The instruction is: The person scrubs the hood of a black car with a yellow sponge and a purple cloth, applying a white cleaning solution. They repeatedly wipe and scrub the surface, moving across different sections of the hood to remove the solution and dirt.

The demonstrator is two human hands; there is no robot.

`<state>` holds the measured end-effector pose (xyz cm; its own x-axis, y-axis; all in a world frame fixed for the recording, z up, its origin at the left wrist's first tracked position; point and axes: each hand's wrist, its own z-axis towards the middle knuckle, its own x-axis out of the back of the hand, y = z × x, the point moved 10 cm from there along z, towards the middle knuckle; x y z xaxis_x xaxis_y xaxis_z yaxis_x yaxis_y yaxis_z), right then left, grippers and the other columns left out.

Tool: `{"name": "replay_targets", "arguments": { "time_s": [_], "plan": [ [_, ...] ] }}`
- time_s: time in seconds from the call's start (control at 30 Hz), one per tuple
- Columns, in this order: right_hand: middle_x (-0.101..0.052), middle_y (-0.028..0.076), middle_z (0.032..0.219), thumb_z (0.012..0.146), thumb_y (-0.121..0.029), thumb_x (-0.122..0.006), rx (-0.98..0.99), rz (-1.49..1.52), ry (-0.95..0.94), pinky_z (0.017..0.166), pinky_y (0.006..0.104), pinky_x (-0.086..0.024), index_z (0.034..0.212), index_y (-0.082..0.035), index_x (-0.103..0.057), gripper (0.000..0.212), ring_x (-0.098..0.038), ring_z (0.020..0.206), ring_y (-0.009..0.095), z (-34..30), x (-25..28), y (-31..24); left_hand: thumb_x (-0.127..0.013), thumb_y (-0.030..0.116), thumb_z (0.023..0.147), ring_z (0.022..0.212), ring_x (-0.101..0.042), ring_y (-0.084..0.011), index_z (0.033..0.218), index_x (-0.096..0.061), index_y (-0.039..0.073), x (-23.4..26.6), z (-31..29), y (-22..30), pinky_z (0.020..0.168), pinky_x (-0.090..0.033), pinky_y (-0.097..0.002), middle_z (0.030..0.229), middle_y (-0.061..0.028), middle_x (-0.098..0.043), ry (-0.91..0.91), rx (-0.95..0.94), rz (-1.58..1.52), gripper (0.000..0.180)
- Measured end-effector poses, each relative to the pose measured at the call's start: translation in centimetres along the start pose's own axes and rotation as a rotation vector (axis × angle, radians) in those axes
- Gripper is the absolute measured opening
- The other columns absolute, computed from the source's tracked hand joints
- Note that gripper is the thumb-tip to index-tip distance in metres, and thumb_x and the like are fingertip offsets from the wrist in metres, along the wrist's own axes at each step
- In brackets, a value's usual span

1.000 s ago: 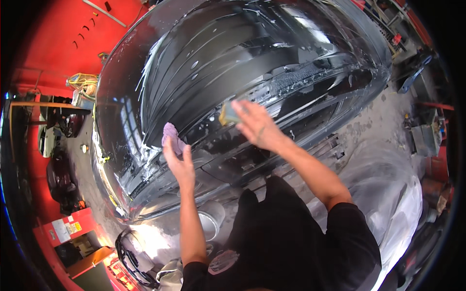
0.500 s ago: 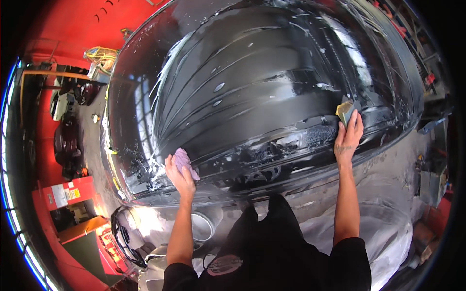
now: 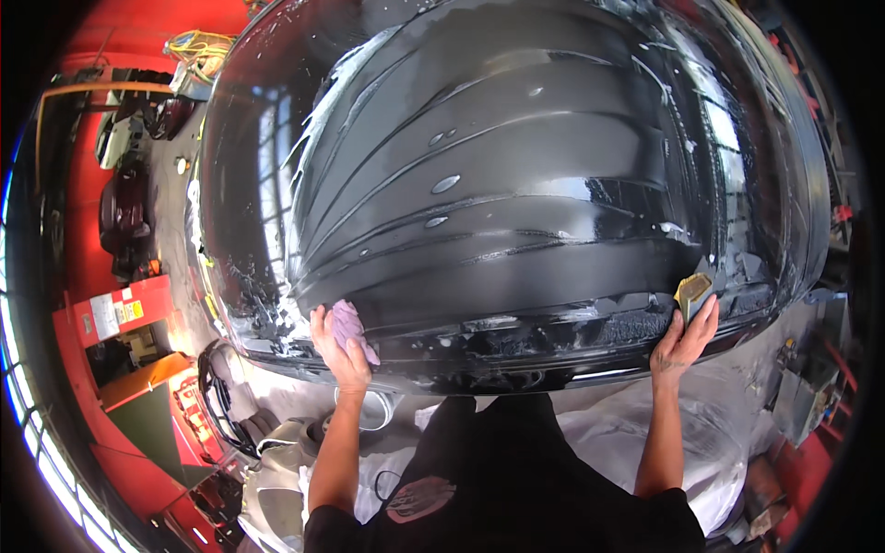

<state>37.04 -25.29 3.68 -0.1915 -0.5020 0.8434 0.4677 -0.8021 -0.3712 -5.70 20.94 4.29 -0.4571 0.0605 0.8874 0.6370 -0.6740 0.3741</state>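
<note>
A wet, black car panel [image 3: 479, 157] fills the view ahead of me, streaked with whitish liquid. My left hand [image 3: 343, 358] rests at its near left edge, fingers wrapped round a crumpled purple cloth [image 3: 348, 330]. Toward the near right edge, my right hand [image 3: 683, 343] grips a sanding block [image 3: 693, 293] with a yellowish end and grey-green side. The block touches the panel beside a strip of pale slurry. What lies under the block and the cloth is hidden.
Plastic sheeting [image 3: 659, 433] covers something below the panel on the right. A white bucket [image 3: 376, 410] stands near my legs. On the left are a red cabinet [image 3: 120, 313] and dark car parts [image 3: 124, 217]. Yellow cable [image 3: 200, 46] hangs at the far left.
My right hand and the sanding block have come nearer along the panel and slightly right. The left hand keeps the cloth at the near left edge. The whole view has shifted.
</note>
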Motion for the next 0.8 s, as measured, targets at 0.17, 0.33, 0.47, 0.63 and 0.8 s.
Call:
{"name": "replay_targets", "arguments": {
  "time_s": [0.17, 0.33, 0.47, 0.63, 0.8],
  "plan": [
    [-0.045, 0.034, 0.158, 0.107, -0.013, -0.061, 0.000, -0.002, -0.020, 0.120, 0.0529, -0.035, 0.163, 0.007, -0.039, 0.063, -0.047, 0.142, 0.049, 0.1, 0.0, -0.2, -0.045, 0.042, 0.108, 0.155, -0.033, -0.0497, 0.153, -0.047, -0.008, 0.0, 0.0, 0.3, 0.128, -0.022, -0.0586, 0.163, -0.0308, -0.042, -0.017, 0.009, 0.008, 0.067],
    [-0.044, 0.034, 0.159, 0.108, -0.015, -0.061, 0.009, -0.020, -0.007, 0.121, 0.0536, -0.034, 0.163, 0.006, -0.040, 0.062, -0.046, 0.143, 0.049, -0.1, -0.4, 0.1, -0.048, 0.048, 0.107, 0.156, -0.034, -0.0487, 0.157, -0.044, -0.005, 0.7, 0.4, 0.0, 0.128, -0.021, -0.0573, 0.164, -0.0285, -0.043, 0.000, 0.005, 0.019, 0.073],
    [-0.044, 0.032, 0.159, 0.110, -0.017, -0.059, -0.002, -0.040, -0.006, 0.120, 0.0533, -0.036, 0.164, 0.004, -0.039, 0.062, -0.046, 0.143, 0.049, 0.3, 0.0, -0.6, -0.056, 0.046, 0.103, 0.157, -0.033, -0.0480, 0.160, -0.042, -0.001, 0.3, -0.2, -0.2, 0.129, -0.017, -0.0613, 0.163, -0.0258, -0.044, 0.028, 0.019, -0.059, 0.074],
    [-0.045, 0.031, 0.159, 0.109, -0.017, -0.060, 0.020, -0.027, 0.047, 0.119, 0.0526, -0.037, 0.166, -0.001, -0.039, 0.062, -0.047, 0.142, 0.048, 0.4, 0.2, -0.8, -0.063, 0.037, 0.099, 0.158, -0.032, -0.0480, 0.162, -0.038, -0.001, 0.4, -0.7, -0.6, 0.129, -0.015, -0.0628, 0.165, -0.0254, -0.042, 0.039, -0.014, -0.056, 0.077],
    [-0.048, 0.031, 0.156, 0.109, -0.017, -0.063, 0.086, -0.084, 0.107, 0.119, 0.0510, -0.038, 0.166, -0.003, -0.040, 0.062, -0.050, 0.140, 0.047, 0.3, 0.6, -1.6, -0.078, 0.032, 0.091, 0.155, -0.034, -0.0520, 0.154, -0.051, 0.007, 1.2, -0.2, 2.1, 0.125, -0.019, -0.0691, 0.163, -0.0260, -0.043, 0.076, -0.171, -0.091, 0.073]
  ]
}}
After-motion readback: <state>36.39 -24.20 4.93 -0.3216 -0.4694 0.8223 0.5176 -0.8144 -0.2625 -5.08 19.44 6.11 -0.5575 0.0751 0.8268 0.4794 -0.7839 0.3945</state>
